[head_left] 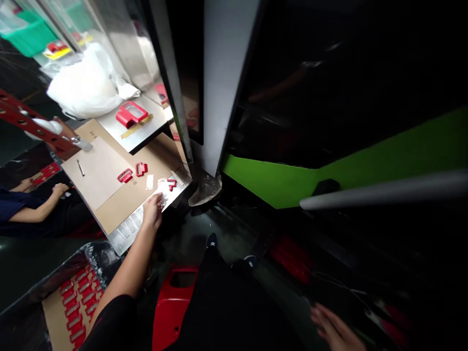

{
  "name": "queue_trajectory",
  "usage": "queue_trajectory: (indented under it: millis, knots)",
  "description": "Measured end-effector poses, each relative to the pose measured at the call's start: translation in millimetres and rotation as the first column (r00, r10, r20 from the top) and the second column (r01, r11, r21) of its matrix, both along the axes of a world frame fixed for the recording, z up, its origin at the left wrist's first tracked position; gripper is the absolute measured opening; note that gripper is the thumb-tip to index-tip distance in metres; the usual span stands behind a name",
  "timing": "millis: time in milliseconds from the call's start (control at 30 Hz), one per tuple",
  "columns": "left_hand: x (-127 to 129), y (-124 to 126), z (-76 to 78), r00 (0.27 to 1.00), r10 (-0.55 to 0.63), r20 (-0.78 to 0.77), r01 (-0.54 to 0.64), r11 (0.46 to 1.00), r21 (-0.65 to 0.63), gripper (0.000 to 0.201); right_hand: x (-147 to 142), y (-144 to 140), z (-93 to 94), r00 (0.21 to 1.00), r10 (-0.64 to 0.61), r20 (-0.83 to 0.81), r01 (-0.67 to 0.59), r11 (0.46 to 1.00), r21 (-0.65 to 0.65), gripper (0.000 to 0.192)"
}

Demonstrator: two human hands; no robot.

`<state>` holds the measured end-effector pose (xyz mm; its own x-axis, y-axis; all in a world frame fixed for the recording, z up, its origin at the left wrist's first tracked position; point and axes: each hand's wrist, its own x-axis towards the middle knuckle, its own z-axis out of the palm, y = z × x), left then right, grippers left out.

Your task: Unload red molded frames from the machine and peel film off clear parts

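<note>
Red piece [171, 185] lies near the right corner of the table [120, 247], just beyond the left hand [152, 210]. That hand's fingers are curled at the near edge; whether they grip anything cannot be determined. Right hand [335, 330], well apart, shows nearly straight fingers; grip likewise unconfirmed.

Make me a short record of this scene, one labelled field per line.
Left hand: at the metal edge of the table, beside white pieces; grip unclear
Right hand: lower right of the view, apart from the table; grip unclear
On cardboard: two small red parts
Lower-left box: red pieces in rows
Co-worker's hands: beyond the table, left
</note>
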<state>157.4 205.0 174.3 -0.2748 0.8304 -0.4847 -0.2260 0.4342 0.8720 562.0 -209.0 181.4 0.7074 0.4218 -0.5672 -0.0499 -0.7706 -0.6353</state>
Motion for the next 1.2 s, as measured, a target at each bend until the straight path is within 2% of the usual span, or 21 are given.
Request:
queue_trajectory:
  millis: [33,67,133,233,267,333,400,467,600,700,767,867,967,1067,1133,1200]
  knots:
    - [23.6,-24.6,10.4,0.994,-0.082,0.069,0.081,0.997,0.013,0.021,-4.3,13.5,11.0,0.999,-0.035,-0.04,0.037,0.998,0.05,0.042]
    - [48.6,-50.8,21.8,0.974,-0.178,0.138,0.177,0.984,0.016,0.022,-10.7,28.8,26.7,0.998,-0.017,-0.066,0.025,0.993,0.119,0.047]
    - [98.4,-104.7,46.4,0.881,-0.388,0.272,0.399,0.917,0.013,0.027,-26.8,60.2,65.6,0.99,0.048,-0.135,-0.007,0.959,0.283,0.05]
    - [157.4,-176.4,80.5,0.662,-0.626,0.412,0.678,0.735,0.029,0.025,-45.5,92.0,117.1,0.946,0.205,-0.252,-0.067,0.882,0.467,0.056]
    - [171.3,-194.8,89.5,0.583,-0.682,0.442,0.745,0.665,0.042,0.025,-47.9,95.0,127.9,0.942,0.226,-0.248,-0.082,0.873,0.481,0.058]
    - [192.4,-221.7,102.6,0.433,-0.783,0.446,0.843,0.527,0.105,0.022,-46.6,88.7,139.2,0.966,0.175,-0.192,-0.054,0.857,0.512,0.047]
    - [209.2,-238.4,109.8,0.327,-0.864,0.382,0.892,0.416,0.178,0.02,-37.9,70.3,140.7,0.981,0.086,-0.176,0.023,0.843,0.538,0.035]
    - [226.8,-251.2,112.8,0.277,-0.909,0.31,0.911,0.351,0.215,0.02,-23.2,46.1,137.0,0.972,0.02,-0.234,0.117,0.821,0.559,0.032]
    - [275.4,-286.6,112.5,0.272,-0.933,0.235,0.929,0.319,0.19,0.019,19.2,-5.6,120.7,0.927,-0.073,-0.368,0.298,0.74,0.604,0.032]
    - [326.8,-328.7,108.3,0.268,-0.955,0.13,0.944,0.287,0.162,0.022,63.2,-50.8,104.6,0.892,-0.126,-0.433,0.403,0.656,0.638,0.032]
    - [366.9,-361.5,104.8,0.262,-0.962,0.073,0.949,0.27,0.161,0.035,98.7,-86.7,96.4,0.876,-0.138,-0.461,0.44,0.622,0.648,0.032]
    - [429.8,-408.6,102.2,0.242,-0.97,-0.015,0.952,0.234,0.195,0.047,155.9,-144.9,92.4,0.871,-0.103,-0.481,0.436,0.613,0.659,0.036]
    - [486.5,-443.0,104.7,0.199,-0.973,-0.114,0.959,0.17,0.225,0.029,207.8,-198.0,97.1,0.882,-0.078,-0.465,0.412,0.608,0.679,0.041]
    - [530.6,-463.5,109.4,0.104,-0.954,-0.282,0.978,0.047,0.203,0.01,247.6,-238.3,106.3,0.916,-0.084,-0.393,0.359,0.61,0.706,0.033]
    - [553.0,-473.1,110.7,0.023,-0.931,-0.365,0.982,-0.047,0.181,0.012,266.4,-257.3,113.2,0.951,-0.088,-0.296,0.288,0.599,0.748,0.018]
    - [571.2,-482.4,109.7,-0.033,-0.924,-0.382,0.983,-0.1,0.156,0.015,279.9,-270.8,119.4,0.982,-0.152,-0.114,0.18,0.561,0.808,0.008]
